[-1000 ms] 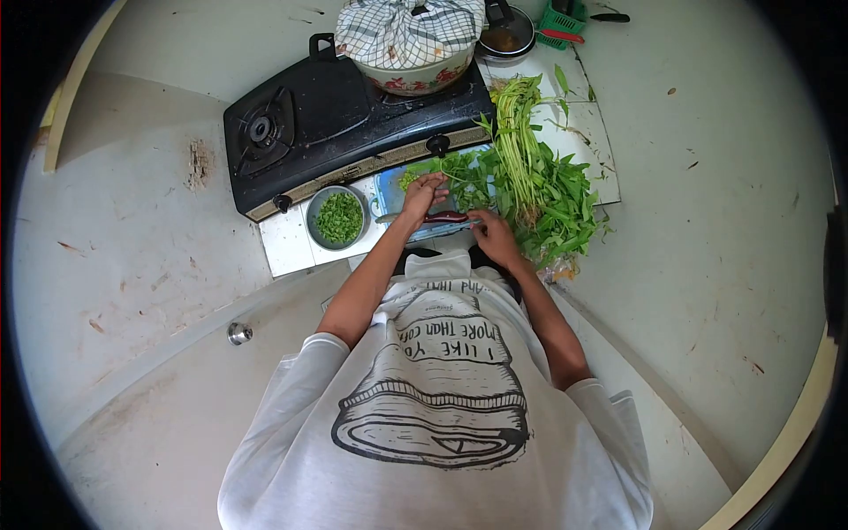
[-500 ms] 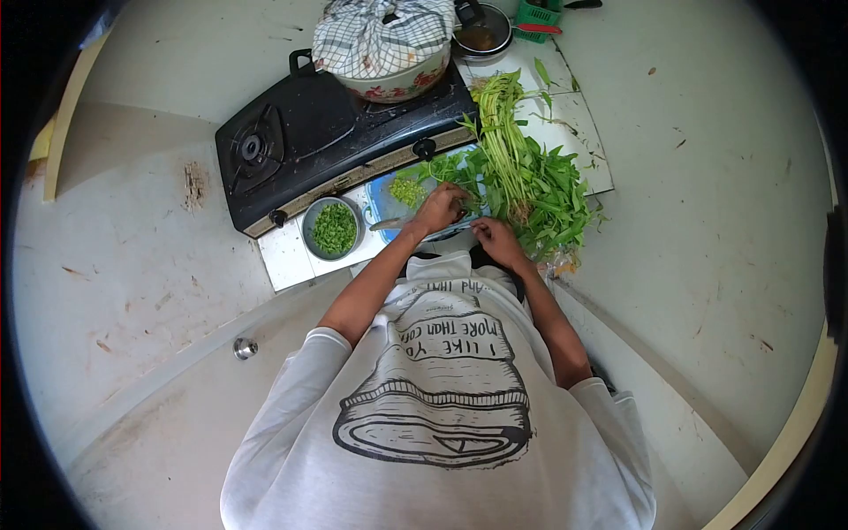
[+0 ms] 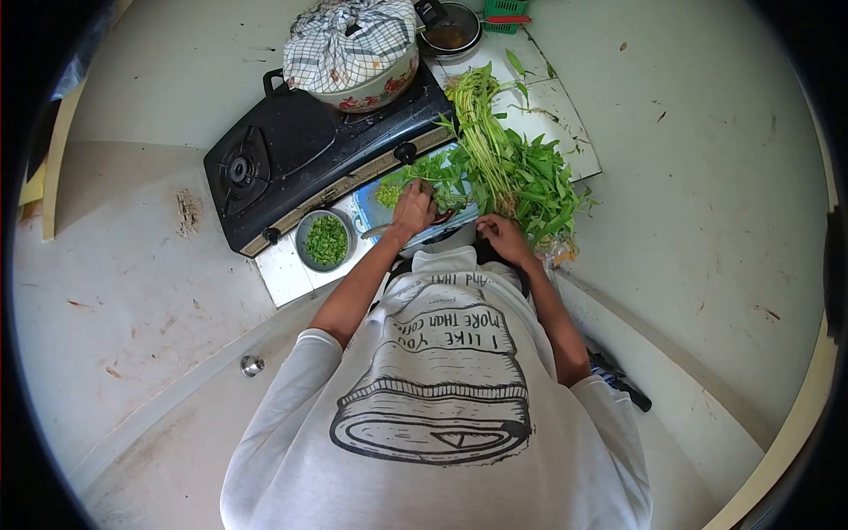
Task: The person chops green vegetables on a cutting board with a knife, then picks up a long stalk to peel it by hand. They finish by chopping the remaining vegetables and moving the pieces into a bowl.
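Your left hand (image 3: 413,208) rested on the pale blue cutting board (image 3: 369,208), knuckles up, with its fingers curled down over a few green stems. A knife with a dark red handle (image 3: 442,217) lay just beneath that hand, its grey blade tip poking out toward the left. Whether those fingers gripped the knife or only pinned the stems could not be told from this angle. Your right hand (image 3: 501,238) sat near the front edge of the board, touching the near end of the large bundle of long-stemmed leafy greens (image 3: 512,163). Its fingers were bent inward, but how far they closed, or on what, was hidden. The bundle lay lengthwise on the white tiled bench (image 3: 570,132), stems pointing away from you and leaves spread toward you. A small heap of chopped greens (image 3: 388,193) sat at the far side of the board. To the left of the board stood a round steel bowl (image 3: 325,240) filled with more chopped greens, just in front of the black two-burner gas stove (image 3: 283,159). On the stove's right burner sat a flowered enamel pot covered with a checked cloth (image 3: 353,49).
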Demonstrator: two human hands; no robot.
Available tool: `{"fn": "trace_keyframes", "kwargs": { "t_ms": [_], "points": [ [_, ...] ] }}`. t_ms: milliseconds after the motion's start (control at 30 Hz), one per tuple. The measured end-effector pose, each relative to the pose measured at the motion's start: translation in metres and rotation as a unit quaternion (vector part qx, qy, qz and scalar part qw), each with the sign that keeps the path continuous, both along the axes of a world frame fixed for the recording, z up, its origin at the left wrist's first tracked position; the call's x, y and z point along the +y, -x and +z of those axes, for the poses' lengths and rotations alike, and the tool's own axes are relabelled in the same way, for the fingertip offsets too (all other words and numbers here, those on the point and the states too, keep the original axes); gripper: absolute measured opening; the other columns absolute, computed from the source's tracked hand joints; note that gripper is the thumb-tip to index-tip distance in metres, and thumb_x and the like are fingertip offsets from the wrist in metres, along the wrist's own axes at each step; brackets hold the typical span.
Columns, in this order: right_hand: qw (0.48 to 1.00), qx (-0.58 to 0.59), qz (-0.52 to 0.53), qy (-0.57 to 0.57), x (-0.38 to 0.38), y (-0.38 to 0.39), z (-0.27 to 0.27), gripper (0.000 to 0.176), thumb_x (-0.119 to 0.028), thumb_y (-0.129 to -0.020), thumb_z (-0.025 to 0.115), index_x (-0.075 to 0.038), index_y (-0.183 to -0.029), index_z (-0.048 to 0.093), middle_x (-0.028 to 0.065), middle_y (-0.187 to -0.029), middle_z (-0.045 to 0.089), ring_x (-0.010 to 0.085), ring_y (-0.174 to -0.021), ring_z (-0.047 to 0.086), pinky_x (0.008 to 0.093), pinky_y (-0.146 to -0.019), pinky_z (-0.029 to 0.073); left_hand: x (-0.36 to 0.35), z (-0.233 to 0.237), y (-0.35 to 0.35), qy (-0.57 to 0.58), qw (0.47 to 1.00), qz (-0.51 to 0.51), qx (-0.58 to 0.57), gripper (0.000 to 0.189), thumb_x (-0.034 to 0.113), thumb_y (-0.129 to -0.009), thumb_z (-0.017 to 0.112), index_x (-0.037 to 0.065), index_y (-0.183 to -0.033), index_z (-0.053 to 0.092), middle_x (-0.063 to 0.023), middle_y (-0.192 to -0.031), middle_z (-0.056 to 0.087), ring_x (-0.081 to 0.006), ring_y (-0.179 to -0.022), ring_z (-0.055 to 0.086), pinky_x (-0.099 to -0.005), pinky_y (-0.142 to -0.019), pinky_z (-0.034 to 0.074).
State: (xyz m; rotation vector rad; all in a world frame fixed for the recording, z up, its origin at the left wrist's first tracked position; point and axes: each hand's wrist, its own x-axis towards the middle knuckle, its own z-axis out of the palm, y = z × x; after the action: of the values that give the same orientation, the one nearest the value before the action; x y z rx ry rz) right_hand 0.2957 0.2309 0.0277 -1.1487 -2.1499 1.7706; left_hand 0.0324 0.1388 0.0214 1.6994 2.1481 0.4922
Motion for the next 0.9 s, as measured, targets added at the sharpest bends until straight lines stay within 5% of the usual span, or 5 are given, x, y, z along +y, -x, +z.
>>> {"fn": "trace_keyframes", "kwargs": {
  "t_ms": [200,333,600,733,900],
  "points": [
    [0.999,-0.021,0.036,0.002,0.009,-0.003,0.004,0.025,-0.012,-0.102,0.060,-0.001,-0.123,0.067,0.0100,-0.106,0.075,0.0176,-0.088,0.069,0.0319,-0.084,0.055,0.027,0.025,-0.014,-0.069,0.997,-0.028,0.008,0.023,0.012,-0.083,0.067,0.004,-0.105,0.068,-0.0166,-0.111,0.062,-0.0369,-0.104,0.057,-0.0457,-0.093,0.049],
    [0.999,-0.006,0.014,0.041,0.011,-0.009,0.006,0.027,-0.017,-0.101,0.062,-0.002,-0.123,0.068,0.0118,-0.107,0.076,0.0242,-0.098,0.072,0.0351,-0.090,0.054,0.043,0.016,-0.022,-0.093,0.991,-0.092,0.024,0.019,0.010,-0.083,0.067,0.006,-0.101,0.069,-0.0112,-0.100,0.067,-0.0352,-0.105,0.057,-0.0477,-0.091,0.049],
    [0.999,-0.029,0.013,0.041,0.012,-0.014,0.006,0.026,-0.016,-0.101,0.061,-0.002,-0.121,0.068,0.0107,-0.110,0.075,0.0238,-0.102,0.071,0.0356,-0.093,0.053,0.047,-0.018,-0.032,-0.015,0.982,-0.126,0.140,0.026,0.013,-0.079,0.070,0.009,-0.104,0.072,-0.0103,-0.108,0.069,-0.0310,-0.112,0.057,-0.0458,-0.094,0.043],
    [0.999,-0.012,0.025,0.018,0.011,-0.014,-0.005,0.026,-0.013,-0.104,0.058,0.000,-0.126,0.065,0.0096,-0.106,0.074,0.0175,-0.091,0.069,0.0319,-0.086,0.055,0.047,-0.024,-0.031,0.018,0.972,-0.146,0.185,0.028,0.014,-0.080,0.068,0.009,-0.108,0.072,-0.0105,-0.114,0.067,-0.0311,-0.115,0.056,-0.0472,-0.095,0.041],
    [1.000,-0.001,0.013,0.028,0.011,-0.013,-0.006,0.026,-0.014,-0.104,0.058,-0.001,-0.125,0.065,0.0084,-0.106,0.073,0.0166,-0.089,0.068,0.0312,-0.085,0.055,0.045,-0.002,-0.022,0.029,0.988,-0.117,0.092,0.030,0.014,-0.081,0.069,0.008,-0.110,0.070,-0.0107,-0.116,0.067,-0.0307,-0.117,0.056,-0.0469,-0.097,0.039]
  ]
}}
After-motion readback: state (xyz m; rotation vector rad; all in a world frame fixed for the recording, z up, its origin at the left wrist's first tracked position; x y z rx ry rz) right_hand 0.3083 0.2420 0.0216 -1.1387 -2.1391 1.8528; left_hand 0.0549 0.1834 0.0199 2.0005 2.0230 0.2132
